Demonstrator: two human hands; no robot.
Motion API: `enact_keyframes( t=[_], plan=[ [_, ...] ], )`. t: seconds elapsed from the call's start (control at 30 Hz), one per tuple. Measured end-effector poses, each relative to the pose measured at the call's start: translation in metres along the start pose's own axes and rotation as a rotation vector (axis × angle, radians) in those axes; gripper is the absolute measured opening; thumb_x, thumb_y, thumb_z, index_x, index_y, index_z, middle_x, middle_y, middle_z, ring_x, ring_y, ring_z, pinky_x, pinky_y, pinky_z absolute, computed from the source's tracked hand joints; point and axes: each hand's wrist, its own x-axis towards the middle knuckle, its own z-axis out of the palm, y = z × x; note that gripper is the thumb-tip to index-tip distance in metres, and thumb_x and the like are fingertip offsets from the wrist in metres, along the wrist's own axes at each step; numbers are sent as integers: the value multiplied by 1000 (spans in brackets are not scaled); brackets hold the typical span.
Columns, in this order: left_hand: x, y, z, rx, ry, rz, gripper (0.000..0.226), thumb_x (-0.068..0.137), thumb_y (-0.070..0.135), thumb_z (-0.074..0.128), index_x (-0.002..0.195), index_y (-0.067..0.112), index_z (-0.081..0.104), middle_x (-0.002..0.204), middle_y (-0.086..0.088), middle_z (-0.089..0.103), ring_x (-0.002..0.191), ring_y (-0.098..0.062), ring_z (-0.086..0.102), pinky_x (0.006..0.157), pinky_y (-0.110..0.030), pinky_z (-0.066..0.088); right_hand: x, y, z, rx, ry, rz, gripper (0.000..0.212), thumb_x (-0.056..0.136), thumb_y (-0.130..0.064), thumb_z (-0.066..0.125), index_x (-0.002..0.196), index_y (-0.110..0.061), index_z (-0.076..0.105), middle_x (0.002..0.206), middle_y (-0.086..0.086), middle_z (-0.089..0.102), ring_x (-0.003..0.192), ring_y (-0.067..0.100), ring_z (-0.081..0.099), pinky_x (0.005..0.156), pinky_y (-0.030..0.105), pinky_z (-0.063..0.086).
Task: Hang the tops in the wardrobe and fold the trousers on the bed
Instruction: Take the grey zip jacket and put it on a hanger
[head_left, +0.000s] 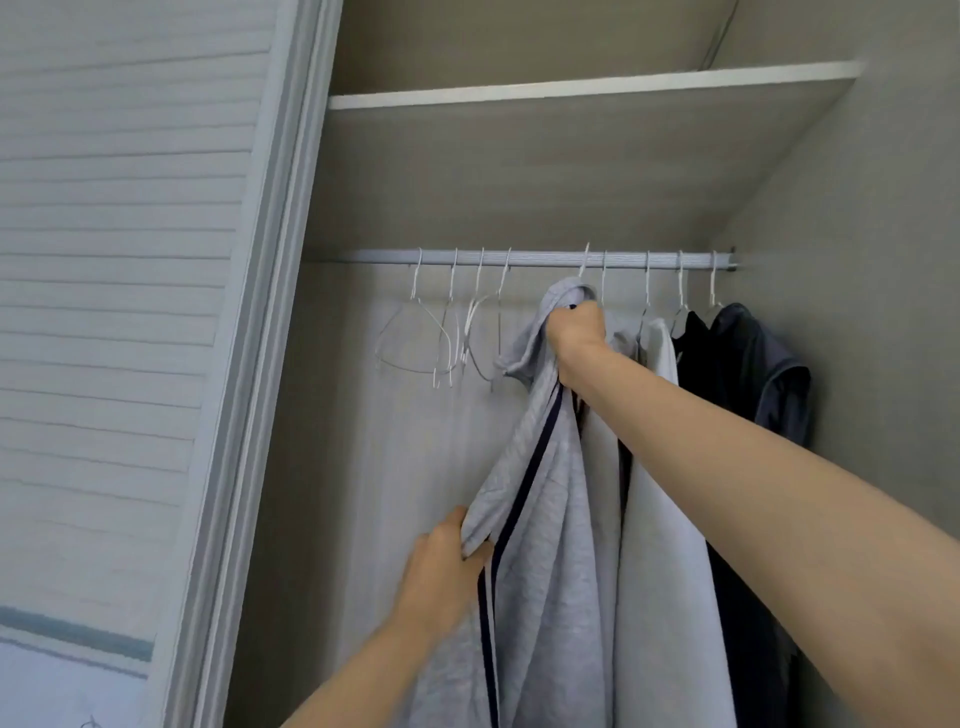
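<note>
A light grey top (545, 493) with dark navy stripes hangs from a white wire hanger whose hook (586, 260) sits at the wardrobe rail (545, 257). My right hand (576, 332) grips the top's collar and the hanger just below the rail. My left hand (447, 566) pinches the top's lower left edge. To the right hang a white top (662, 519), a black top (693, 353) and a dark blue top (769, 374), each on its own hanger.
Several bare white wire hangers (447, 332) hang on the rail's left part. A shelf (571, 88) spans the wardrobe above the rail. The slatted sliding door (119, 260) and its frame (270, 312) stand at the left. The side wall (883, 260) closes the right.
</note>
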Motion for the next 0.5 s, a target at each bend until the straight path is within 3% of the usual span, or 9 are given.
enact_keyframes(
  t=[0.17, 0.3, 0.5],
  plan=[
    [48, -6, 23, -116, -21, 34, 18, 95, 13, 57, 80, 24, 53, 69, 7, 59, 49, 7, 48, 49, -11, 38, 55, 6, 17, -68, 42, -37, 37, 96, -8, 45, 131, 3, 46, 131, 19, 54, 119, 34, 53, 100, 40, 45],
    [70, -15, 34, -155, -26, 34, 7, 95, 13, 58, 98, 19, 61, 89, -2, 70, 75, -12, 64, 67, -18, 51, 80, 15, 29, -136, 46, -86, 34, 97, -10, 44, 128, 3, 49, 128, 19, 56, 117, 34, 55, 96, 37, 45],
    [92, -22, 42, -204, -30, 76, 21, 96, 13, 57, 114, 23, 61, 105, 8, 70, 97, -8, 66, 90, -28, 54, 100, 13, 43, -188, 35, -122, 37, 97, -11, 47, 131, 4, 49, 131, 19, 55, 121, 33, 53, 95, 34, 44]
  ],
)
